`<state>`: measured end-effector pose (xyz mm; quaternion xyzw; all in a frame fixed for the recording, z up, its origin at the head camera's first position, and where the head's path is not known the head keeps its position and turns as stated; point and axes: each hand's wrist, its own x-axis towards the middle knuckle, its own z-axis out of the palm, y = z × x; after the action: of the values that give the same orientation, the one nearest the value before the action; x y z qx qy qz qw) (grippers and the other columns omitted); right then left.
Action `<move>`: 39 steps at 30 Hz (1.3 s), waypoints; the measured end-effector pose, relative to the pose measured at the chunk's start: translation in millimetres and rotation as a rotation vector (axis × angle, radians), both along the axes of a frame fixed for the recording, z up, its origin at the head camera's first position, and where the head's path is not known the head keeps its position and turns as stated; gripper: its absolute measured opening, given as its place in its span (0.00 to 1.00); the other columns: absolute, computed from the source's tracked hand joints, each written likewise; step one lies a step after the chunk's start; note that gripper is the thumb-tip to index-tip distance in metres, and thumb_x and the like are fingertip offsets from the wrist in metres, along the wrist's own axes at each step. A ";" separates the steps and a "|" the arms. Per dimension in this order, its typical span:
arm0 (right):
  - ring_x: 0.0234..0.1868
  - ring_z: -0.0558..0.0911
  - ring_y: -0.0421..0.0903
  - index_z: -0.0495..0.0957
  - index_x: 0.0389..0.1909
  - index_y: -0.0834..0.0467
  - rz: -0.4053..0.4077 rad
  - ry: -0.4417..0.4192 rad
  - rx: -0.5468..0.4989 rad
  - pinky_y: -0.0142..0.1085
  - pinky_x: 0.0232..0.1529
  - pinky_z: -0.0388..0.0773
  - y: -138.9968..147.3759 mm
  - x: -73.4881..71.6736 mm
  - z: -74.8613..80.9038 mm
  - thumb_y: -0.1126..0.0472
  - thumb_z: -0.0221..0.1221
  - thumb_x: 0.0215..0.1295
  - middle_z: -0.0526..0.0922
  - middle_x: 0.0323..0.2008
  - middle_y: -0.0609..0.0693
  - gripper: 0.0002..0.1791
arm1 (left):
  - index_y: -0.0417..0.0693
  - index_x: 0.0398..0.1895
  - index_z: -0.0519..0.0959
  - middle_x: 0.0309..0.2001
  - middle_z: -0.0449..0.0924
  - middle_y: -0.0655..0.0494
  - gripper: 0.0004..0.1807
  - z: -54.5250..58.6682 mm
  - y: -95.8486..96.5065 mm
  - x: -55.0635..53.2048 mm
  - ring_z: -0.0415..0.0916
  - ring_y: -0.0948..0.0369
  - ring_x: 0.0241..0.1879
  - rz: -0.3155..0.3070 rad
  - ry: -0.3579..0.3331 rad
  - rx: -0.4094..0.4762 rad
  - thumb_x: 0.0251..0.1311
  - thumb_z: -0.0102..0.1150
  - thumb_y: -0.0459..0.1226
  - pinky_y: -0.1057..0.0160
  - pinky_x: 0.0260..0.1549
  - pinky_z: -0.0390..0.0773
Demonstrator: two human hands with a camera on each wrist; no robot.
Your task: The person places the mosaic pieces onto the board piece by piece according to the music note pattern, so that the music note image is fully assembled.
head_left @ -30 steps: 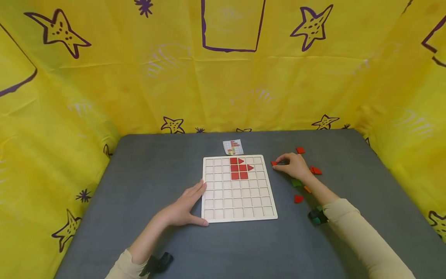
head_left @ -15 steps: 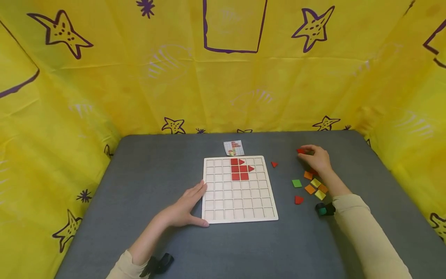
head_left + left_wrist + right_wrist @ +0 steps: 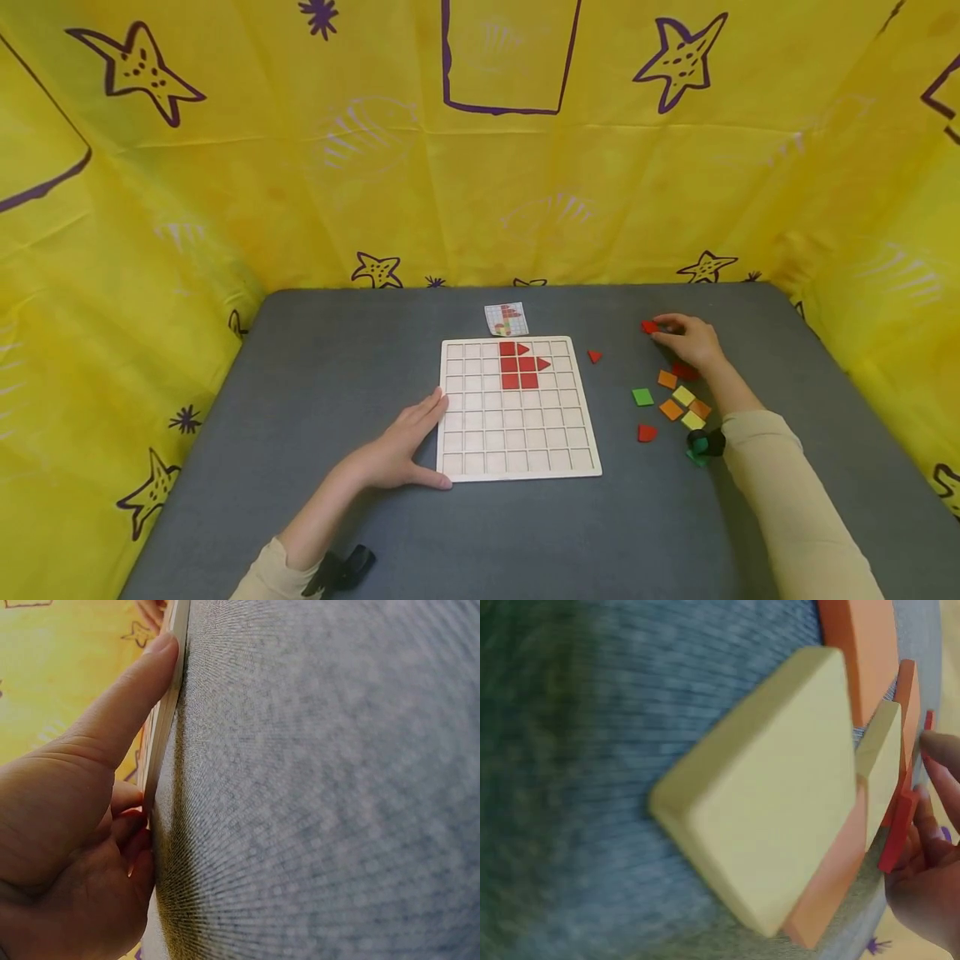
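First inspector: What was recorded at the far left?

Second inspector: Yellow cloth (image 3: 187, 250) hung beside the grey table (image 3: 352, 350). Next stood the left hand (image 3: 397, 450), its fingers extended and thumb spread wide, touching the left edge of the white gridded board (image 3: 517, 442).

First inspector: And the board's position and contents?

Second inspector: It lay flat near the middle of the table. Near its far edge sat five red squares (image 3: 509, 365) and two red triangles (image 3: 543, 364), the latter pointing right. A small printed card (image 3: 506, 319) lay just beyond that edge.

First inspector: What was noted right of the board?

Second inspector: A loose red triangle (image 3: 594, 357) lay just beside it. Farther right were a light green tile (image 3: 642, 397) and, nearer the person, a loose red piece (image 3: 647, 433).

First inspector: And the right hand (image 3: 693, 342)?

Second inspector: Its grip was narrow, thumb and fingers pinching a red tile (image 3: 649, 327) whose shape could not be told. Between that hand and the wrist camera (image 3: 716, 442), three orange tiles (image 3: 667, 380) and two yellow tiles (image 3: 693, 420) lay close together.
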<state>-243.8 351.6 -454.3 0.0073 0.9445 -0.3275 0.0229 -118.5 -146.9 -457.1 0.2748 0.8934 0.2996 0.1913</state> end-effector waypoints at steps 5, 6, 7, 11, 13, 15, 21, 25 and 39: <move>0.56 0.68 0.67 0.75 0.57 0.67 -0.034 -0.004 -0.013 0.59 0.58 0.60 -1.8 2.5 -0.6 0.51 0.60 0.69 0.75 0.51 0.69 0.26 | 0.41 0.77 0.46 0.78 0.37 0.46 0.63 -0.8 -0.2 -0.3 0.40 0.44 0.74 0.007 -0.006 -0.007 0.46 0.74 0.56 0.41 0.65 0.53; 0.56 0.68 0.67 0.75 0.56 0.67 -0.040 -0.005 -0.014 0.59 0.58 0.60 -2.0 3.2 -0.9 0.50 0.60 0.68 0.75 0.51 0.68 0.26 | 0.41 0.77 0.46 0.78 0.37 0.47 0.63 -0.9 -0.1 -0.4 0.40 0.44 0.74 0.007 -0.008 -0.010 0.46 0.74 0.56 0.41 0.65 0.53; 0.56 0.68 0.67 0.75 0.56 0.67 -0.048 -0.005 -0.016 0.59 0.58 0.61 -2.3 3.8 -1.3 0.50 0.60 0.68 0.75 0.51 0.68 0.26 | 0.42 0.77 0.46 0.78 0.37 0.47 0.63 -1.3 0.0 -0.5 0.40 0.44 0.74 0.008 -0.009 -0.012 0.45 0.74 0.57 0.41 0.65 0.53; 0.55 0.71 0.64 0.76 0.57 0.64 -0.081 -0.002 -0.056 0.57 0.56 0.65 -7.1 7.0 -2.5 0.44 0.60 0.66 0.76 0.53 0.66 0.30 | 0.42 0.77 0.46 0.78 0.37 0.47 0.64 -1.1 0.3 -0.7 0.40 0.44 0.74 0.007 -0.013 -0.017 0.45 0.74 0.57 0.41 0.65 0.53; 0.54 0.72 0.63 0.76 0.58 0.63 -0.095 -0.005 -0.102 0.55 0.54 0.67 -12.7 9.3 -2.4 0.41 0.61 0.64 0.76 0.54 0.65 0.32 | 0.41 0.77 0.46 0.78 0.37 0.46 0.63 -1.1 0.2 -1.0 0.40 0.44 0.74 0.006 -0.010 -0.017 0.46 0.74 0.56 0.41 0.66 0.53; 0.54 0.72 0.61 0.76 0.59 0.61 -0.100 -0.012 -0.152 0.52 0.51 0.69 -20.0 12.3 -1.5 0.39 0.61 0.63 0.76 0.54 0.64 0.34 | 0.41 0.77 0.46 0.78 0.37 0.46 0.63 -1.1 0.1 -1.5 0.40 0.44 0.74 0.004 -0.006 -0.014 0.46 0.74 0.56 0.41 0.65 0.53; 0.50 0.72 0.53 0.76 0.58 0.59 -0.073 -0.029 -0.314 0.41 0.46 0.67 -49.7 25.0 2.0 0.40 0.64 0.60 0.76 0.51 0.57 0.33 | 0.41 0.77 0.46 0.78 0.37 0.47 0.63 -1.4 0.3 -2.1 0.40 0.44 0.74 0.004 -0.007 -0.015 0.46 0.74 0.56 0.41 0.65 0.53; 0.46 0.73 0.49 0.78 0.57 0.59 -0.021 -0.036 -0.367 0.37 0.43 0.68 -71.9 33.9 1.5 0.43 0.66 0.60 0.78 0.49 0.56 0.30 | 0.41 0.77 0.46 0.78 0.37 0.46 0.63 -1.0 0.4 -2.3 0.40 0.44 0.74 0.005 -0.007 -0.009 0.46 0.74 0.55 0.41 0.65 0.53; 0.43 0.70 0.51 0.85 0.45 0.55 0.335 0.119 -0.108 0.45 0.43 0.65 -128.0 47.9 -6.2 0.53 0.71 0.56 0.81 0.39 0.49 0.17 | 0.42 0.77 0.46 0.78 0.37 0.47 0.63 0.2 -0.9 -2.1 0.40 0.44 0.74 0.009 -0.009 -0.011 0.46 0.74 0.55 0.41 0.66 0.52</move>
<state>-195.9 223.6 -460.5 -0.1709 0.9132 -0.3693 0.0214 -120.7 -147.8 -456.9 0.2684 0.8953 0.2967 0.1957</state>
